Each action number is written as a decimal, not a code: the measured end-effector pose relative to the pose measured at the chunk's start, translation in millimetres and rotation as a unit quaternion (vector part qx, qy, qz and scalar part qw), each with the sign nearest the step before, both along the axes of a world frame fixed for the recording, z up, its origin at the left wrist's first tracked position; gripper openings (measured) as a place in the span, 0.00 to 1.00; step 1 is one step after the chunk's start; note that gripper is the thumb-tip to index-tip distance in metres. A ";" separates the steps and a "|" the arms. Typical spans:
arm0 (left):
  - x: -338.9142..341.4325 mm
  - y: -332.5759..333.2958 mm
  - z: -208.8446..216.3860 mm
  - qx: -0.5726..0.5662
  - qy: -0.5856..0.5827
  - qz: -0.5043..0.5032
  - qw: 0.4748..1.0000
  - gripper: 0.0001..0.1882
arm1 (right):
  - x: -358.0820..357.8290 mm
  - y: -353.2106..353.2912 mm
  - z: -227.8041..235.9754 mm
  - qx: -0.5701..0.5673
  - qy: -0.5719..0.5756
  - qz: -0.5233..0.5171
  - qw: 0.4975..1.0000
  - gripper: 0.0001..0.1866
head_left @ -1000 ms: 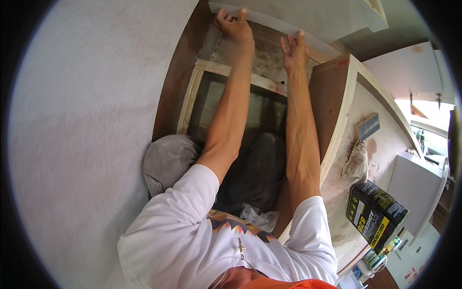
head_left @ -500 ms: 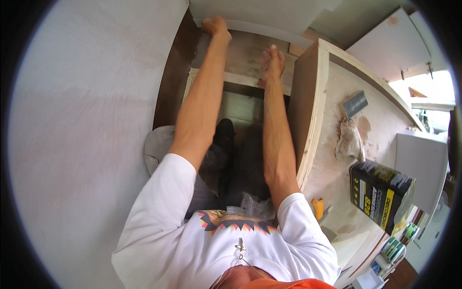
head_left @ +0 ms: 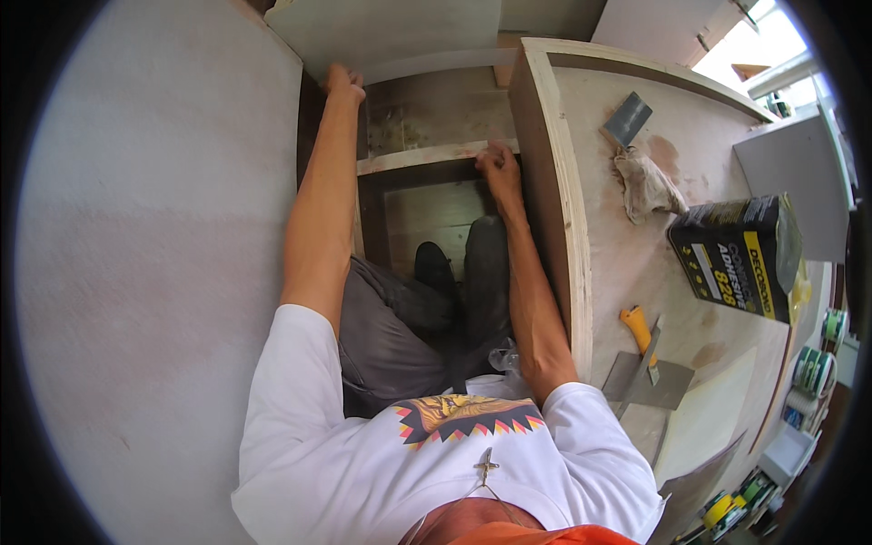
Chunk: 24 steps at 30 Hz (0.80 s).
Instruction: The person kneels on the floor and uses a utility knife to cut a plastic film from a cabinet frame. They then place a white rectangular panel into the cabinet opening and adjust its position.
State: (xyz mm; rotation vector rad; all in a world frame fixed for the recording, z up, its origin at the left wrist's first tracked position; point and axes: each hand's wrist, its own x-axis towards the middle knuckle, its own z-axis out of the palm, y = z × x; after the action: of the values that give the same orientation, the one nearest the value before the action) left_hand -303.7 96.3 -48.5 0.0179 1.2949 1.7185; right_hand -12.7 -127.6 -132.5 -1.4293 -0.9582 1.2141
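Both my arms reach away from me into a narrow wooden recess. My left hand point(head_left: 345, 82) is closed at the lower left edge of a large pale sheet point(head_left: 400, 32), its fingers curled against that edge; the fingertips are partly hidden. Nearer to me, my right hand point(head_left: 498, 165) is curled over a light wooden rail point(head_left: 418, 157) at its right end. Below the rail lies a dark wooden opening point(head_left: 436, 209), with my black shoe point(head_left: 434, 263) in front of it.
A smooth pale panel point(head_left: 154, 227) rises on the left. On the right, a wooden-edged worktop point(head_left: 618, 272) bears a grey block point(head_left: 627, 118), a crumpled cloth point(head_left: 647, 184), a black tin point(head_left: 727, 254), an orange-handled knife point(head_left: 640, 336) and a flat grey scraper plate point(head_left: 672, 383).
The view has shifted, showing more of the worktop. My right hand, spread beyond the rail before, has come nearer and curled onto it. My left hand stays by the sheet's edge.
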 end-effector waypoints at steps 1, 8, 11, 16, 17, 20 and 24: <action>12.4 3.9 8.0 -0.003 -0.011 -0.029 1.000 0.22 | 9.0 -1.1 -37.9 -0.015 -0.051 -0.005 0.999 0.26; 19.4 -8.5 36.0 0.014 -0.059 -0.052 0.997 0.25 | 20.7 -6.9 -66.8 0.051 -0.103 -0.021 0.993 0.21; 12.2 -2.2 26.3 0.039 -0.070 -0.027 0.996 0.29 | 19.4 -10.0 -66.3 0.017 -0.154 -0.023 0.988 0.20; 6.5 8.5 24.7 0.064 -0.117 -0.037 0.990 0.36 | 16.8 -16.4 -62.3 0.062 -0.188 -0.018 0.980 0.18; 3.6 11.3 24.7 0.059 -0.128 -0.038 0.989 0.36 | 14.3 -16.5 -61.5 0.058 -0.195 -0.012 0.979 0.18; 4.1 19.0 16.1 0.069 -0.118 -0.062 0.989 0.37 | 14.4 -17.3 -62.3 0.050 -0.258 0.005 0.965 0.19; -3.8 26.5 14.0 0.042 -0.142 -0.050 0.988 0.38 | 4.7 -22.2 -46.4 0.050 -0.363 0.082 0.927 0.20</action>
State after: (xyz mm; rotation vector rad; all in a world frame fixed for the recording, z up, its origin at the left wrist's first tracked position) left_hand -307.5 122.8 -34.6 -0.1082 0.9956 1.6209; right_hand -8.0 -149.8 -178.8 -1.7783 -1.6424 0.7173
